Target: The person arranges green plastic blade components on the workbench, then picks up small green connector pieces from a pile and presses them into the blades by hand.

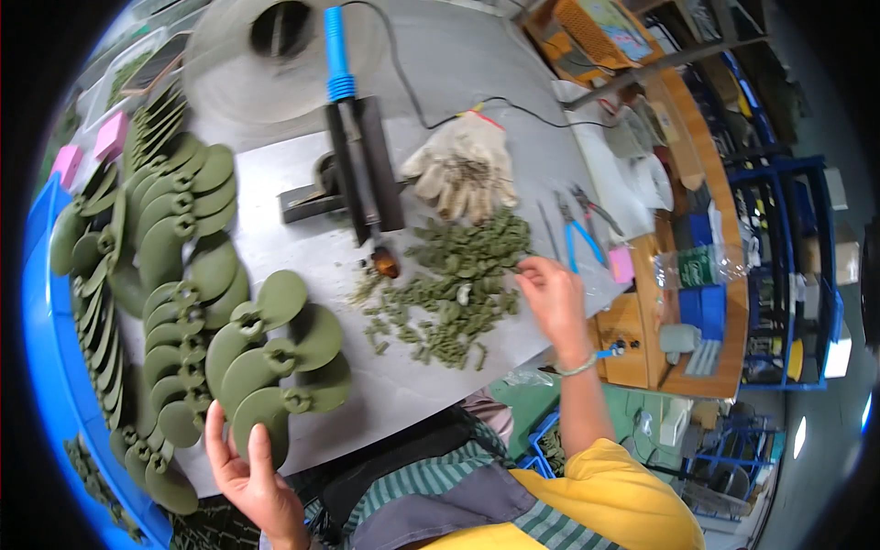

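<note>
Green plastic everywhere here. The heap of small green clips (454,293) lies mid-table, just right of centre, and the right hand (550,298) is down at its right edge, fingertips bunched together at the pile as if pinching one piece; whether a clip actually sits between them I cannot tell, they are too small and the hand hides them.

Over on the near left, the left hand (243,467) comes up from the table's front edge, fingers spread and slightly curled, resting against the lowest green leaf-shaped blade (261,417) of a fanned cluster. It cups the blade rather than clamps it.

Further left, more green blades (174,220) lie overlapped in long rows, running toward a blue bin rim (41,312).

Behind the clip heap, a soldering iron with a blue handle (353,137) rests on its dark stand, its browned tip pointing down near the top of the pile (keep fingers and loose clips clear of that tip, I'd say). A worn work glove (463,165) lies beyond, and blue-handled pliers (579,229) sit to the right.

To do this well, my judgement: pick a single clip cleanly from the pile's edge, and keep the blade steady with its slotted hub turned up and reachable.
</note>
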Available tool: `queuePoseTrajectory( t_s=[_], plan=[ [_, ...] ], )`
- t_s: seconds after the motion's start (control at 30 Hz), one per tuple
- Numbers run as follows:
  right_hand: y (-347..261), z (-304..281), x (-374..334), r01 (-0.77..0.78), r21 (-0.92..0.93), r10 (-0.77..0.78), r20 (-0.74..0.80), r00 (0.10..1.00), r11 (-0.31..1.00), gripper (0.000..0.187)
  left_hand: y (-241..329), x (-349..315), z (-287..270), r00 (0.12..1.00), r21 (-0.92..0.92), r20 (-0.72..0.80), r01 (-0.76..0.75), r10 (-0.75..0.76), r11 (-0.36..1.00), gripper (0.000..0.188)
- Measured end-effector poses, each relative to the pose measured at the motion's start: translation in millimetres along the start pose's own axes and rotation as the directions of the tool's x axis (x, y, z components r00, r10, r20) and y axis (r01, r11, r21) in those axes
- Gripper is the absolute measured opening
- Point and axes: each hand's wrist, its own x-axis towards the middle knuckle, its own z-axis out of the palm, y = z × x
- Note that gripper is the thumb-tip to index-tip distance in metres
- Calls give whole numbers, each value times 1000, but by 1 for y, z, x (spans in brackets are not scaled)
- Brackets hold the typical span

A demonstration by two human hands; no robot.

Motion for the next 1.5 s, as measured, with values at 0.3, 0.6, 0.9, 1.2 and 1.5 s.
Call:
queuePoseTrajectory(
  t_s=[0.3,0.6,0.9,1.2,1.5],
  plan=[
    [-4,-13,4,95,-62,-94,24,995,994,15,-6,6,4,997,-121,59,62,-55,991,56],
    [-17,-9,-1,-13,215,36,-107,994,976,13,-5,9,9,995,-154,70,75,-64,985,58],
    [-66,-27,-8,-35,564,-10,76,997,825,19,-10,4,15,998,-119,60,19,-12,993,58],
    [-141,-9,-4,360,301,-377,-2,926,883,20,-13,11,30,1000,-178,-10,-14,13,984,60],
    [-159,10,7,559,101,-561,-5,828,823,18,-17,15,35,1000,-206,-10,-7,5,979,59]
  ],
)
